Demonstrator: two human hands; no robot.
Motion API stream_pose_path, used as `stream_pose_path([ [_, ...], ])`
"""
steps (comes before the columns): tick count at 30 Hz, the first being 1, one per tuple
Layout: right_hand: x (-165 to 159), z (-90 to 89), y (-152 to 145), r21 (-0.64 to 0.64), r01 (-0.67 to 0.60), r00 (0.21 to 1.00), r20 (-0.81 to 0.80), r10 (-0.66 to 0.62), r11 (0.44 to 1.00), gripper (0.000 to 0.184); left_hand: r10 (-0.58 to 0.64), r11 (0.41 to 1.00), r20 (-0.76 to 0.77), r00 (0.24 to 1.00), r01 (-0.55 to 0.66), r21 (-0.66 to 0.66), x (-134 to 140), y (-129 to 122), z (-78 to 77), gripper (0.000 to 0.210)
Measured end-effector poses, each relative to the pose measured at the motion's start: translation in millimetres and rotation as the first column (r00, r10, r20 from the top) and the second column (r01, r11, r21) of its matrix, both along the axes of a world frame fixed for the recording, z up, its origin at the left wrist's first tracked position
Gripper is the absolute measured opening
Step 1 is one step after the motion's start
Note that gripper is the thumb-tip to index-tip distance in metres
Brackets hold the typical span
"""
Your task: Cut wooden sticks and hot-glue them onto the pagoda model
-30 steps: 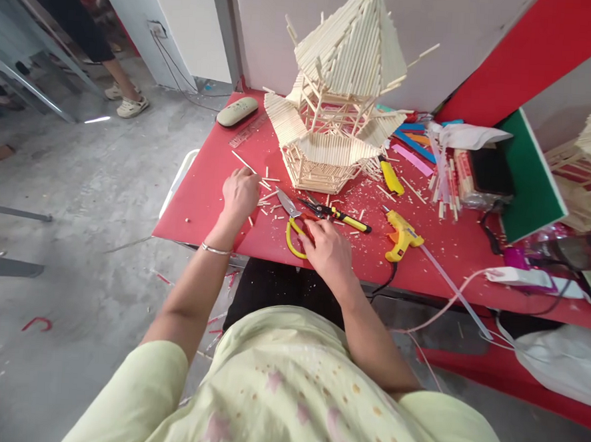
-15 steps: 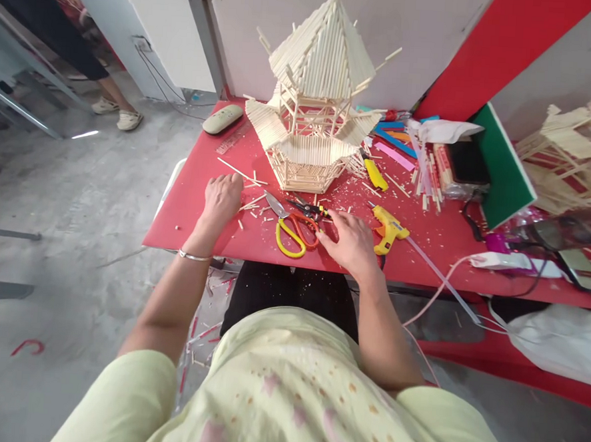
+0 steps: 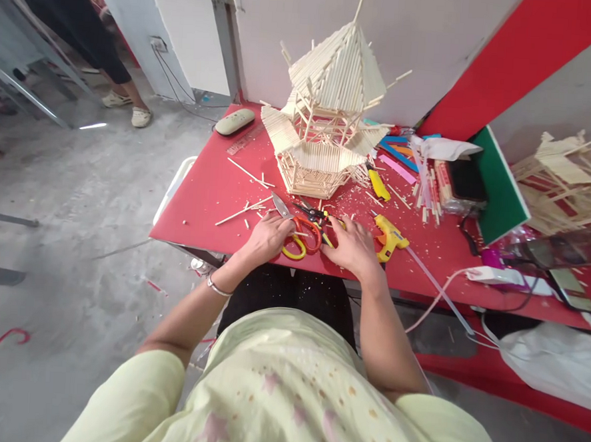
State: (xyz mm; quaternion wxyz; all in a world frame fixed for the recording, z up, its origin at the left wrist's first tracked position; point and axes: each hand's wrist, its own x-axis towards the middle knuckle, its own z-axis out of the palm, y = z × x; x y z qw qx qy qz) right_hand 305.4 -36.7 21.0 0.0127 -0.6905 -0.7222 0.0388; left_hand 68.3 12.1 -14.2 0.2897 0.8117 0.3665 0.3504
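Observation:
My left hand point(image 3: 267, 238) is closed by the handles of the scissors point(image 3: 309, 234), which have one red and one yellow loop. A short pale stick point(image 3: 301, 234) pokes out at its fingertips. Fingers of my right hand point(image 3: 352, 248) curl over the yellow-and-black handles of small pliers point(image 3: 317, 213), lying beside the scissors. Behind both tools stands a tower model of thin wooden sticks point(image 3: 324, 157), with a pointed roof. Loose sticks point(image 3: 243, 210) and offcuts lie left of the scissors.
A yellow glue gun point(image 3: 390, 239) lies right of my right hand. Beyond are a yellow cutter point(image 3: 378, 185), bundled sticks point(image 3: 430, 192) and a green board point(image 3: 502, 187). A glasses case point(image 3: 235, 121) sits back left. Another stick model point(image 3: 573, 171) stands right. A person's legs point(image 3: 119, 70) show far left.
My left hand has moved right, from the loose sticks to the scissors' handles, with a short stick at its fingertips. My right hand has settled over the pliers' handles. The view has shifted slightly.

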Motion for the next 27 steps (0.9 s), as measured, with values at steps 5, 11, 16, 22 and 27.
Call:
stream_pose_path([
  [5, -4.7, 7.4, 4.9, -0.036, 0.027, 0.999, -0.018, -0.028, 0.999, 0.08, 0.038, 0.995, -0.107, 0.994, -0.028, 0.092, -26.7, 12.0, -5.1, 0.013],
  [11, -0.8, 13.0, 2.6, 0.005, 0.032, 0.997, -0.064, -0.032, 0.999, 0.088, 0.277, 0.96, 0.19, 0.942, -0.262, -0.101, -20.1, 5.8, 7.7, 0.011],
  [16, 9.7, 7.1, -11.6, 0.031, 0.085, 0.96, -0.271, -0.074, 0.996, 0.095, 0.431, 0.81, 0.571, 0.699, -0.021, -0.586, -0.6, -4.9, 31.4, 0.022],
  [22, 15.7, 2.3, -36.3, -0.086, 0.031, 0.473, -0.876, -0.091, 0.996, 0.08, 0.42, 0.705, 0.681, 0.6, 0.257, -0.661, 4.8, -13.0, 48.7, 0.028],
  [27, -4.2, 13.7, -57.9, -0.259, -0.213, 0.272, -0.942, -0.198, 0.942, 0.077, 0.408, 0.674, 0.681, 0.608, 0.302, -0.674, 5.7, -18.9, 53.9, 0.028],
])
